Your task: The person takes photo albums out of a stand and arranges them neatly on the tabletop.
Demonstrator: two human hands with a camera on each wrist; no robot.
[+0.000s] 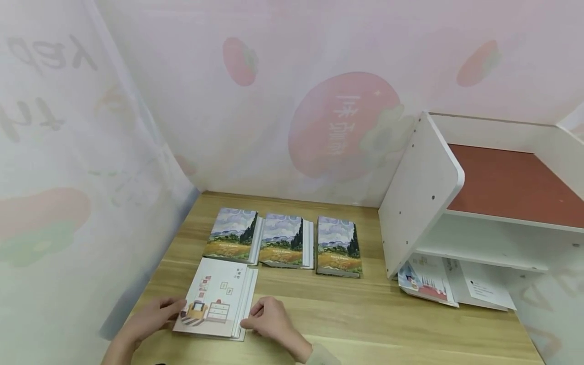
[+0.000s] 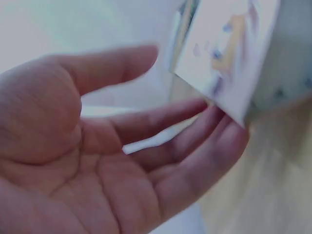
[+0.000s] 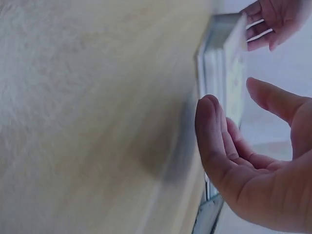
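Hands (image 1: 150, 317) flanking notebook stack (image 1: 218, 296), lengthwise away.

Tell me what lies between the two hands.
In the head view, the white illustrated book lies between the left hand and right hand, on the table.

Both hands are bare: the left hand (image 1: 152, 317) shows no sleeve, while the right hand (image 1: 272, 320) ends in a pale greyish cuff (image 1: 321, 356) (only its edge shows).

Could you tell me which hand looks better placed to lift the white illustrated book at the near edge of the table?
Probably left: the left hand has fingertips at the white illustrated book's corner; the right hand only flanks its page edge.
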